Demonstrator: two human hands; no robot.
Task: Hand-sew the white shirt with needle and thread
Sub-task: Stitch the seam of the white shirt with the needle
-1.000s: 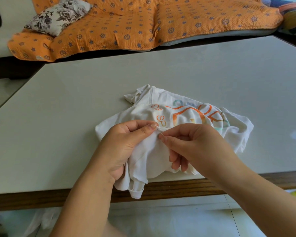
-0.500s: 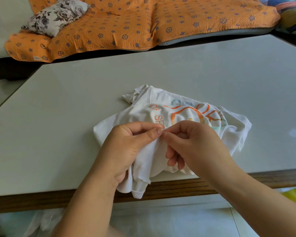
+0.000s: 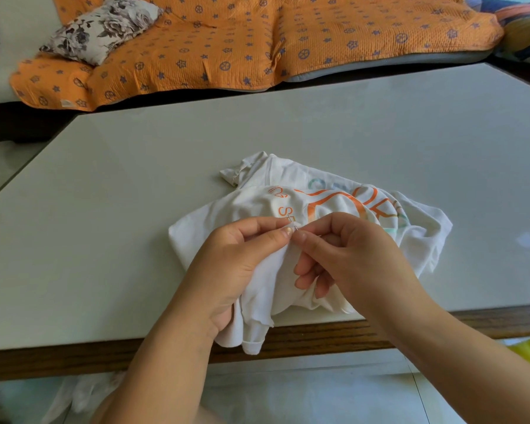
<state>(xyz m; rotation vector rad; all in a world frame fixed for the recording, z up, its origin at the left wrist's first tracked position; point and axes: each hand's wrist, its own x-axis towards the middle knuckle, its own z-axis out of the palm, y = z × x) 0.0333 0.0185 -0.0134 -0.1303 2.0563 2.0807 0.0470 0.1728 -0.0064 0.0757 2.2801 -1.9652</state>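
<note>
Hidden: thread impossible to make out; needle a mere sliver.
Left hand: pinching a fold of white shirt.
Right hand: pinching needle, fingertips meeting the left's.
Where: white shirt crumpled at table near edge.

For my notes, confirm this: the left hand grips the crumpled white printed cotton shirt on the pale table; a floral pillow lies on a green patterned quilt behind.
The head view shows the patterned quilt is orange, not green. The rest stands: left hand gripping white shirt on pale table, floral pillow on the quilt.
</note>
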